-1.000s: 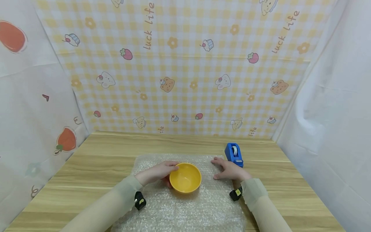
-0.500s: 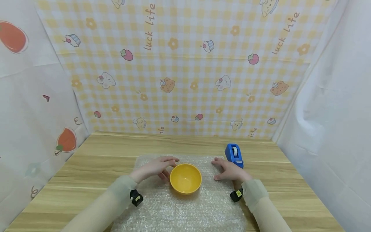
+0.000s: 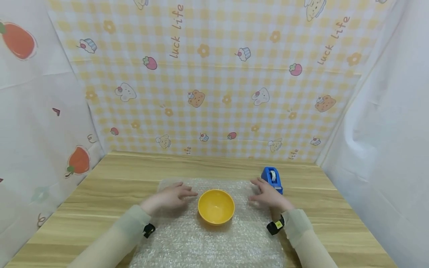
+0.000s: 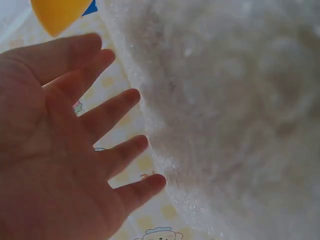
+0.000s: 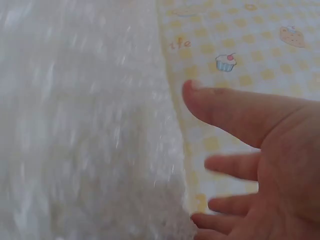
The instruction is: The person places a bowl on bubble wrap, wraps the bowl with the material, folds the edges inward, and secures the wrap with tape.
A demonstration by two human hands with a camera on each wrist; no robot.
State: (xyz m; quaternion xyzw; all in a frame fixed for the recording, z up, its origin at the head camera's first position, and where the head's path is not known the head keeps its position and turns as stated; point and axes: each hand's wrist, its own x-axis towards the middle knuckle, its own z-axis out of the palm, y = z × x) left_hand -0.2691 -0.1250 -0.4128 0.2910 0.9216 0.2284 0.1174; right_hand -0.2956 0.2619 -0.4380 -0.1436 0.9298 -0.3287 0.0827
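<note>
A yellow bowl (image 3: 216, 207) stands upright on a sheet of bubble wrap (image 3: 214, 245) in the head view. To its left, apart from the rim, my left hand (image 3: 169, 197) hovers over the wrap with its fingers spread. The left wrist view shows that palm (image 4: 55, 145) holding nothing, with part of the bowl (image 4: 60, 15) beyond the thumb. On the other side my right hand (image 3: 268, 195) is over the wrap's right edge, just in front of a blue tape dispenser (image 3: 272, 178). Its fingers (image 5: 232, 165) are extended and hold nothing in the right wrist view.
The wrap lies on a wooden table (image 3: 134, 167). A yellow checked cloth (image 3: 214, 82) hangs behind it, with white cloths (image 3: 378, 149) along both sides. Each wrist wears a small black camera, such as the right one (image 3: 274, 227).
My left hand has let go of the bowl's rim and drawn away to the left. My right hand has shifted slightly to the right. The bowl stays in place on the wrap.
</note>
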